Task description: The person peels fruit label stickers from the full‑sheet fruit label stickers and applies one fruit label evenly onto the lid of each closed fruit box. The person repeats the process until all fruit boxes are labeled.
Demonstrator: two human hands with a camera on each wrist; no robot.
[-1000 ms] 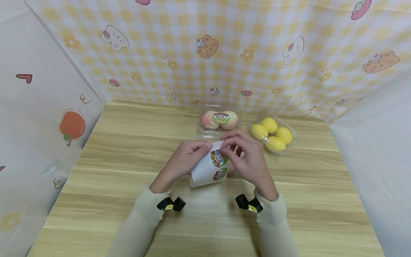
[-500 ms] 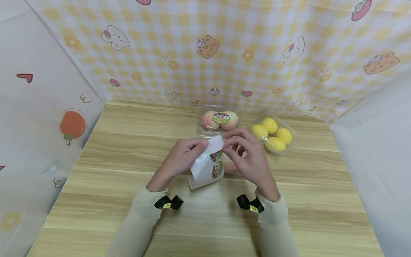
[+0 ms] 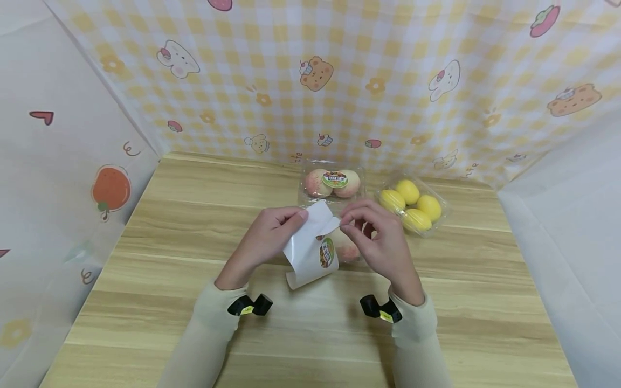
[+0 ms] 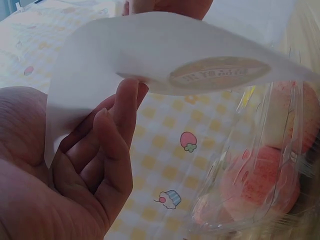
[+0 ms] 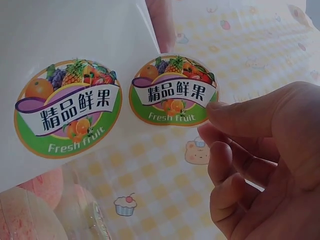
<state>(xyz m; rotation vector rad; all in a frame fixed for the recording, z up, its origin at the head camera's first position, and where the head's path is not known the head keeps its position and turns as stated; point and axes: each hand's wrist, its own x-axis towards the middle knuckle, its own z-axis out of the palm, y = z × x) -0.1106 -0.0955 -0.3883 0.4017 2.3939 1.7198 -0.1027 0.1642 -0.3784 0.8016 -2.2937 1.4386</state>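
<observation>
My left hand holds a white sticker sheet by its upper left edge, thumb on top and fingers behind. The sheet's lower end curls under. My right hand pinches the right edge of an oval fruit sticker between thumb and index finger. In the head view that sticker is bent up from the sheet; whether it still clings there I cannot tell. A second oval label lies flat on the sheet. Below the hands, partly hidden, is a clear box with a peach in it.
Behind the sheet, more peaches sit in a clear box that bears the same oval label. To its right, another clear box holds several lemons. A checked cloth hangs behind the wooden table.
The sticker has lifted further off the sheet, its white back now showing. My left hand has moved left and slightly down with the sheet; my right hand has shifted slightly right.
</observation>
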